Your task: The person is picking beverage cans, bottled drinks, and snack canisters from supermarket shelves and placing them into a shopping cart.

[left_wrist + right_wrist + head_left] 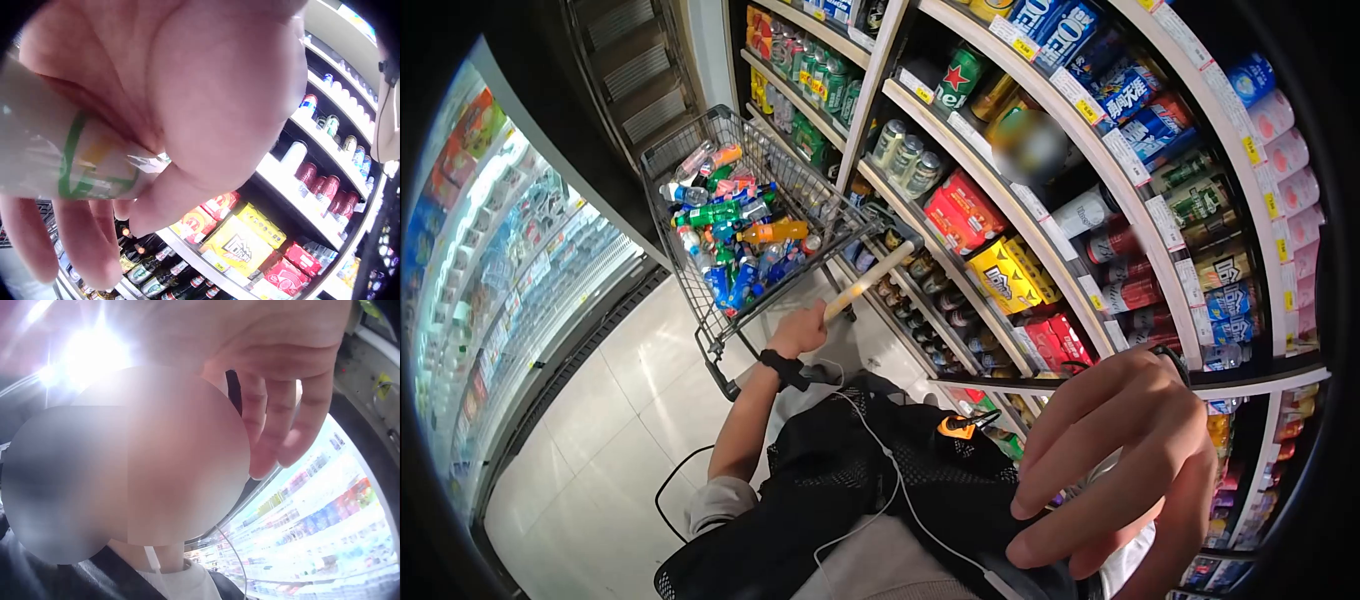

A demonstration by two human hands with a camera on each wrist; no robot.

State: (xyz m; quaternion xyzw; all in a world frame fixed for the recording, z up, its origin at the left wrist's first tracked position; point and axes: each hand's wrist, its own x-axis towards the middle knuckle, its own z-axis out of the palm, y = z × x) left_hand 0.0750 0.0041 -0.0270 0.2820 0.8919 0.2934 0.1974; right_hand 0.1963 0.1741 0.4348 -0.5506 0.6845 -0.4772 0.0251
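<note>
My left hand point(800, 328) grips the pale handle point(868, 281) of a wire shopping cart point(700, 160) ahead of me. In the left wrist view the fingers point(81, 244) curl round that handle point(56, 162), which carries a green and yellow print. The cart basket holds several drink bottles point(740, 235), green, orange and blue. A black band sits on my left wrist point(783, 368). My right hand point(1100, 480) hangs close to the camera in front of my chest, fingers point(275, 425) loosely bent and holding nothing.
Tall shelves point(1040, 225) of cans, bottles and red and yellow drink packs point(1000, 275) stand close on the right. A lit chilled case point(490, 260) runs along the left. Pale tiled floor point(610, 400) lies between them. A white cable point(880, 470) crosses my dark top.
</note>
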